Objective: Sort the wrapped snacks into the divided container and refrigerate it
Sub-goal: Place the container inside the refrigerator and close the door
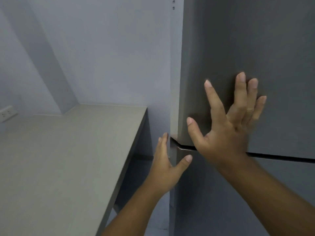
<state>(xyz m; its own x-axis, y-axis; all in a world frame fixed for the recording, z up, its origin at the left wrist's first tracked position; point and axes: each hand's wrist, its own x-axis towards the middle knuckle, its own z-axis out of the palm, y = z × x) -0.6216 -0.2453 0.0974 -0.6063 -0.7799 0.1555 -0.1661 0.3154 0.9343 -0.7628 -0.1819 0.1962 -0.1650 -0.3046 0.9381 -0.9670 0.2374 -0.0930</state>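
A tall grey refrigerator fills the right side, its upper door shut and a dark seam running below it. My right hand lies flat on the upper door with fingers spread and straight. My left hand is at the fridge's left front corner just under the seam, fingers straight along the side and thumb on the lower door. Neither the divided container nor the snacks are in view.
A beige table stands to the left of the fridge, with a narrow gap between them. A pale wall runs behind, with a socket at the far left.
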